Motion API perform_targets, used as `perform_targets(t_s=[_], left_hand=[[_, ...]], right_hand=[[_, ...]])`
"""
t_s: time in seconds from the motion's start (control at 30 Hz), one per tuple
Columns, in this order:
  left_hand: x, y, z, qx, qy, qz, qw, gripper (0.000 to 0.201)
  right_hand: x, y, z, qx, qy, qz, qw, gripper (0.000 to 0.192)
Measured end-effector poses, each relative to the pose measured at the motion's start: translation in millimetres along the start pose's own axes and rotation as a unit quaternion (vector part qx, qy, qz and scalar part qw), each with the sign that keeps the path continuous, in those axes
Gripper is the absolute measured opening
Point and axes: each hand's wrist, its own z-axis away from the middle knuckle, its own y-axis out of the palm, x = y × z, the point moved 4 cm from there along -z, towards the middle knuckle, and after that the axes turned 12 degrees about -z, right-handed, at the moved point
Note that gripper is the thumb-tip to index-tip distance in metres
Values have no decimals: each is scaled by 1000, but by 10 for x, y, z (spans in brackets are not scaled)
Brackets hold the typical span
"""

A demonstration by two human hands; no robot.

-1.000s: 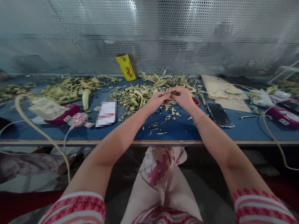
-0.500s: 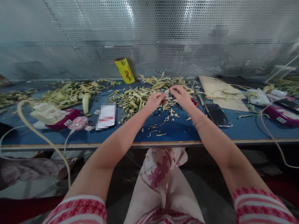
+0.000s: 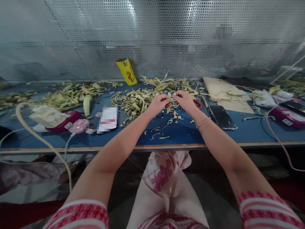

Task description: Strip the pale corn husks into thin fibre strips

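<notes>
Since half a second ago both hands have dropped a little and drawn closer, so the fingertips now meet over the heap again. The left hand [image 3: 160,102] and the right hand [image 3: 184,99] both pinch one small pale scrap [image 3: 170,97] between thumb and fingertips, the other fingers curled in. The scrap hangs just above the near edge of the middle pile of husk strips [image 3: 138,100]; it is too small to make out more than its whitish-green colour.

The worktop [image 3: 181,132] is blue with a pale wooden front edge, and a perforated metal screen [image 3: 152,35] closes off the back of it. Loose bits of husk lie scattered on the blue between the hands and the edge.

Just right of the right hand a red ring-shaped thing [image 3: 197,103] peeks out, and beyond it a dark phone [image 3: 222,117] lies flat beside sheets of cardboard [image 3: 226,93]. A yellow roll [image 3: 126,71] leans against the screen behind the pile. To the left lies a second heap of husks [image 3: 71,92], a white card [image 3: 107,119], a pink round gadget [image 3: 77,126] with a white cable, and a magenta device [image 3: 64,121] with a crumpled plastic bag [image 3: 45,114] on it. Another magenta device [image 3: 288,117] sits far right. Below the edge, a pale cloth with pink flowers [image 3: 164,178] covers the lap.
</notes>
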Motion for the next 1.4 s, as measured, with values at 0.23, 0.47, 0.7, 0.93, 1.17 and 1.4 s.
perform_targets(t_s=[0.23, 0.47, 0.7, 0.93, 1.17, 1.4], left_hand=[[-89, 6, 37, 10, -4, -53, 999, 21], [-64, 53, 27, 15, -44, -15, 999, 17], [-15, 49, 1, 5, -45, 1, 999, 15], [-51, 29, 18, -13, -34, 11, 999, 14], [-18, 22, 6, -28, -13, 22, 999, 15], [29, 20, -10, -40, -33, 34, 998, 19]], right_hand=[[-59, 112, 6, 62, 88, -129, 986, 28], [65, 95, 42, 55, 38, -142, 988, 35], [68, 77, 37, 39, 10, -130, 991, 27], [81, 39, 37, 32, -17, -118, 992, 18], [107, 18, 27, 18, -48, -84, 995, 15], [178, 10, 37, 21, -86, -46, 995, 14]])
